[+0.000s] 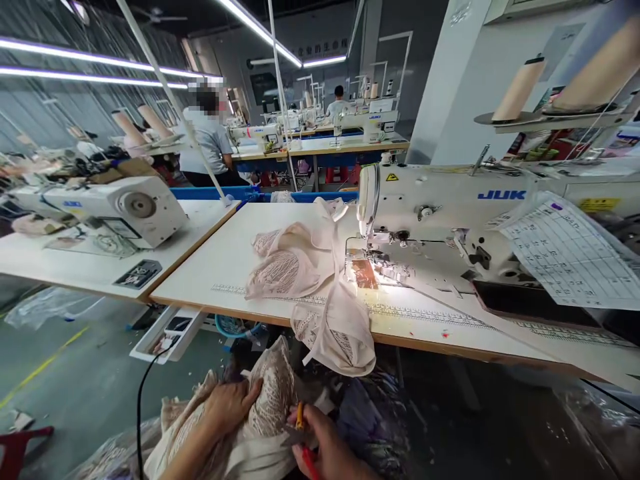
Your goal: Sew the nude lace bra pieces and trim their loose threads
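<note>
Below the table's front edge, my left hand (229, 408) is closed on a beige lace bra (273, 393), its thumb pressed against the patterned cup. My right hand (327, 445) grips small scissors (296, 437) with orange and red on the handles, the metal part close beside the lace. More beige bras (285, 267) lie on the white sewing table (215, 250), left of the needle area. One bra cup (345, 333) hangs over the front edge, just above my right hand.
A JUKI sewing machine (430, 200) with its lamp lit stands at right, a marked paper sheet (575, 253) hanging over it. Another machine (115, 207) is at left. An open white drawer (167, 337) juts out under the table. People (205, 140) sit farther back.
</note>
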The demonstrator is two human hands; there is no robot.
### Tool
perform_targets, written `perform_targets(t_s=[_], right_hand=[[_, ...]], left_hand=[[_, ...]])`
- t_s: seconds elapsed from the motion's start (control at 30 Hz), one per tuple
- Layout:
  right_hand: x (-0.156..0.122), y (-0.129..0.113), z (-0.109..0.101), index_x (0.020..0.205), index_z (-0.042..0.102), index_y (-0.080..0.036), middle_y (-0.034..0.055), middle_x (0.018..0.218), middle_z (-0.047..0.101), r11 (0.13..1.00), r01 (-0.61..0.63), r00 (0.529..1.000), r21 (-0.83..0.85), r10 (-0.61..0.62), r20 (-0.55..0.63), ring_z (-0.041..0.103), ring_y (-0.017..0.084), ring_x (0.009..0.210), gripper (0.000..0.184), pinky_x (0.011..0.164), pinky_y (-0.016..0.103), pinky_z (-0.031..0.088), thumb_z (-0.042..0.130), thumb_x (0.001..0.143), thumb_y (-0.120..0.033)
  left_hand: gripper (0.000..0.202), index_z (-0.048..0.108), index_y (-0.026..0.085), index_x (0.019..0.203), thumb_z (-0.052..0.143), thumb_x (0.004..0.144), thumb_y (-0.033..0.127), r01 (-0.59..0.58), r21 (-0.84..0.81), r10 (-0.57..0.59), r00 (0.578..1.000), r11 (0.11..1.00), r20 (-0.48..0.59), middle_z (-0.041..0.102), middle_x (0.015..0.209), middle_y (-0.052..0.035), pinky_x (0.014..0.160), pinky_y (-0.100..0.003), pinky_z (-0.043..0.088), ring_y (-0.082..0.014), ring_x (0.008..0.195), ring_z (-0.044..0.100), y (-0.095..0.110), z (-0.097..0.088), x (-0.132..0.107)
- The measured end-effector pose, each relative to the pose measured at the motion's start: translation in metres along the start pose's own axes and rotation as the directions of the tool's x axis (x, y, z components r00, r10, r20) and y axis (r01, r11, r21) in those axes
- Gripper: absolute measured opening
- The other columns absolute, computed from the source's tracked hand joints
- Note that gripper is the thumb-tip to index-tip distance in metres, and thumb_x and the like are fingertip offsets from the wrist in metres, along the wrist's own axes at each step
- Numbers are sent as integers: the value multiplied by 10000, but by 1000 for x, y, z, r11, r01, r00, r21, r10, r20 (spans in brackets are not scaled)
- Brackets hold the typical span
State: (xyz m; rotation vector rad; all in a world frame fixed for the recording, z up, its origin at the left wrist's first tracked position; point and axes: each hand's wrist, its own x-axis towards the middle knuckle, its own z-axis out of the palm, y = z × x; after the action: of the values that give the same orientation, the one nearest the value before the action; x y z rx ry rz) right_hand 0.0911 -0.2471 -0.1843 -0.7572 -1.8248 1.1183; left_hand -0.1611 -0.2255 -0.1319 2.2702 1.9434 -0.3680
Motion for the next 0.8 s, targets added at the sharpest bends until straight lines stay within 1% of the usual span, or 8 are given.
perform_targets(t_s=[0.13,0.2,0.27,0.37,0.43,0.63,0.7,0.8], right_hand=[[22,-60,-46,957,639,-324,23,767,692,989,-144,989,27,143,24,679,257,638,261,548,353,545,591,701,-341],[39,-89,-85,923,677,-263,55,714,660,986,-151,989,-73,150,-11,605,224,553,231,465,331,484,585,815,-446],[69,-108,-127,1071,642,-230,65,781,656,982,-134,991,-134,131,-36,602,208,614,361,482,305,471,403,945,-468],[134,-116,-181,1044,594,-193,104,952,636,926,-16,1000,-378,8,-22,584,222,813,281,664,324,489,447,927,-403],[178,-113,-203,962,581,-189,111,944,616,841,73,996,-536,-38,75,545,235,870,183,755,344,460,516,874,-336],[253,-102,-218,764,530,-203,27,716,577,693,219,906,-687,118,408,446,143,601,142,568,251,329,604,827,-307],[261,-101,-220,721,503,-212,-1,630,531,664,234,871,-710,182,457,384,127,529,186,527,258,273,610,821,-326],[268,-102,-228,680,474,-220,-20,565,474,642,230,845,-732,242,477,328,122,484,226,513,275,229,610,809,-346]], left_hand=[[331,674,163,1063,387,948,283,104,-124,-137,946,987,-294,704,1039,-160,864,-475,502,-341,1005,654,13,-31,-8],[318,649,175,1068,397,971,343,-14,-330,-159,855,944,-494,690,1056,-147,865,-428,519,-303,1028,642,41,-49,-9],[291,638,199,1058,427,983,385,-192,-512,-161,808,837,-566,685,1060,-116,830,-361,539,-247,975,658,77,-63,-3],[282,649,198,1012,540,927,443,-273,-699,-231,812,661,-536,701,962,-88,778,-333,537,-229,886,669,124,-75,16],[317,655,190,938,580,888,494,-238,-824,-281,861,515,-424,686,811,-56,694,-304,507,-207,747,648,142,-76,31],[656,624,138,829,630,724,786,-134,-985,-134,984,-113,-118,406,518,61,482,-219,271,-86,476,336,149,-78,48],[660,592,140,689,657,693,797,-117,-981,-40,993,-157,-112,352,500,63,477,-220,243,-75,481,291,150,-83,46],[646,566,141,559,710,675,760,-243,-962,-191,957,-126,-217,430,581,13,509,-225,303,-102,564,377,148,-91,40]])
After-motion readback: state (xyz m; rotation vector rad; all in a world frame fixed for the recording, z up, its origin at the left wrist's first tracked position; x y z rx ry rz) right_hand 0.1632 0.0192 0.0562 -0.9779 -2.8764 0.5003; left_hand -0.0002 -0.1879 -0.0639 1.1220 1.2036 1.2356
